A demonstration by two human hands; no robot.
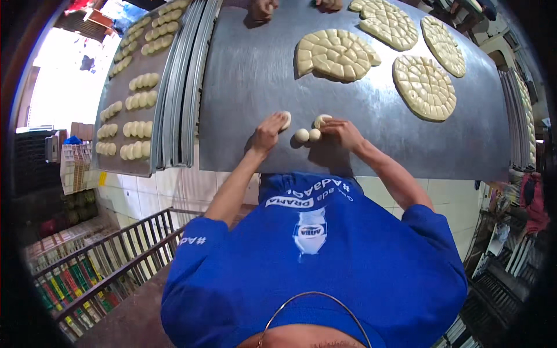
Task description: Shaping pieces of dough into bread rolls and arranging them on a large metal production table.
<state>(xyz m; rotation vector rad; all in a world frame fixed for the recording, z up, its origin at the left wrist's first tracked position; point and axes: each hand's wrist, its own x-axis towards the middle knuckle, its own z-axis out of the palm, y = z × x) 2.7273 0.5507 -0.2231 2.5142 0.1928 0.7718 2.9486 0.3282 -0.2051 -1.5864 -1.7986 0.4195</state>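
Observation:
Near the front of the grey metal table, my left hand is curled against a small pale dough piece. My right hand cups another dough piece, its fingers bent around the far side. Two smooth round dough balls sit side by side between my hands; the right one is close to my right fingers. The undersides of both hands are hidden.
Several flat dough rounds, scored into pieces, lie at the far right. Another person's hands rest at the far edge. To the left, a tray holds rows of dough balls beside stacked trays. A dark rail stands lower left.

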